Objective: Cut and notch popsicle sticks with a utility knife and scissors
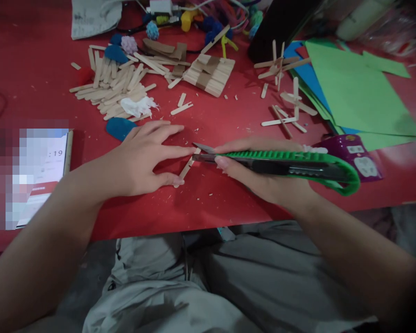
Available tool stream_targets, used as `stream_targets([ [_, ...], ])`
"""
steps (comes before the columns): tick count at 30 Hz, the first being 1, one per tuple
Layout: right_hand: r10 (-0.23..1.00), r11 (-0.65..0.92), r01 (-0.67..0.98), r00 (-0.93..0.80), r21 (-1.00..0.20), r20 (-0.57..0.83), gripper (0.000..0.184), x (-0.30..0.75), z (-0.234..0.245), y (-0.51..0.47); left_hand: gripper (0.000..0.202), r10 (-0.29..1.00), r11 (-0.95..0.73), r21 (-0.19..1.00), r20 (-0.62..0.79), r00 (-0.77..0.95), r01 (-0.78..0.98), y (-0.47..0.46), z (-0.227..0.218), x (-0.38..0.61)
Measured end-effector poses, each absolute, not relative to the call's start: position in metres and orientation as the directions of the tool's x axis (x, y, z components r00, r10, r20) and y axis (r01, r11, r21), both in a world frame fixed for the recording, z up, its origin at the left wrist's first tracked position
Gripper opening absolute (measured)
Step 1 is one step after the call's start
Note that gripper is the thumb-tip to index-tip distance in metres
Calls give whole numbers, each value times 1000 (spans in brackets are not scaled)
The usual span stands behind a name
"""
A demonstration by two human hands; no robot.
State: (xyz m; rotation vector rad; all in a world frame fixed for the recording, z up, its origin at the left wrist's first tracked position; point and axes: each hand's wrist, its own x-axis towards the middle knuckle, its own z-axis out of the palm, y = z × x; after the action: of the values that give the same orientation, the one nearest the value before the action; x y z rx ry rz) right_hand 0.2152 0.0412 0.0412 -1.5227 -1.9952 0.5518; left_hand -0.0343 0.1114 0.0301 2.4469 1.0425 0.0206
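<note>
My left hand (145, 159) lies on the red table with its fingers spread. Its thumb and index fingertip press down the two ends of a short popsicle stick (187, 169). In my right hand (263, 178) is a green utility knife (294, 162), gripped near its front. The blade points left, with its tip at the upper part of the stick; whether it touches the wood I cannot tell. Small wood chips lie around the stick. Farther up, a notched popsicle stick (182, 108) rests near another short piece.
A pile of popsicle sticks (114, 83) and a banded bundle (211, 74) lie beyond my left hand. Crossed sticks (280, 64) stand near green paper sheets (360, 92) at right. A purple box (357, 157) is beside my right hand, a phone (45, 175) at left.
</note>
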Motion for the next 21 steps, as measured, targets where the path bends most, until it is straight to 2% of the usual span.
stream_targets([
  [9, 936, 351, 671, -257, -653, 238, 15, 221, 35, 41, 66, 650, -610, 404, -236, 722, 682, 108, 32, -31],
  [14, 905, 426, 597, -272, -680, 327, 13, 221, 29, 43, 62, 645, -626, 384, -233, 728, 678, 107, 32, -32],
  [21, 880, 473, 547, -327, -691, 344, 14, 219, 30, 44, 66, 658, -627, 373, -216, 721, 684, 107, 33, -29],
])
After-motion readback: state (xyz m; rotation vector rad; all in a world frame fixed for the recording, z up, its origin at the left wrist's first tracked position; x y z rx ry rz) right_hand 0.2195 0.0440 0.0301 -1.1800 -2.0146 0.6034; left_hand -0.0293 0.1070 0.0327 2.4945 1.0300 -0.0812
